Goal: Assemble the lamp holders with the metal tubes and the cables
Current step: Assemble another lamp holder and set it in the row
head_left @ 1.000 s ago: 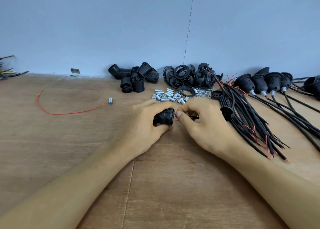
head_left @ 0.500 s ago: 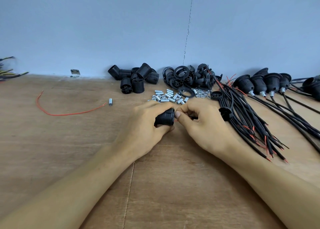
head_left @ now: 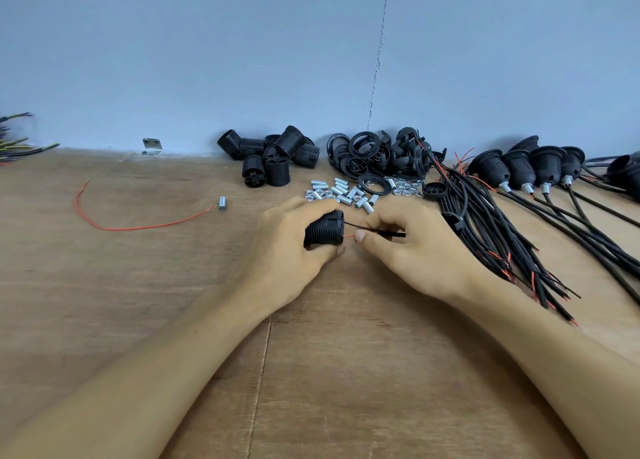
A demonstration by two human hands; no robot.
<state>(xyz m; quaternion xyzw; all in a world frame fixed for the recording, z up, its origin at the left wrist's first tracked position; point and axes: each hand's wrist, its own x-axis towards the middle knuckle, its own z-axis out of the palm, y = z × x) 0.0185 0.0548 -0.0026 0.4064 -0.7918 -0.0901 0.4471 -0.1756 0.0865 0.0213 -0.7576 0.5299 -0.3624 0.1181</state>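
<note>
Left hand (head_left: 294, 250) closed around ribbed black plastic lamp holder (head_left: 323, 231) | right hand (head_left: 412, 247) pinching thin black-and-red cable (head_left: 377, 231) beside it | risk: slack grip likely frees wire ends.

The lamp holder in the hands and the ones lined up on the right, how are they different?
The held holder lies sideways in the left hand; the row holders rest on the table, untouched. The held holder shows no metal tube, while the row holders each have a silver tube at the tip. The held holder's wires are pinched by the right hand; the row's cables trail free. All are black and ribbed.
</note>
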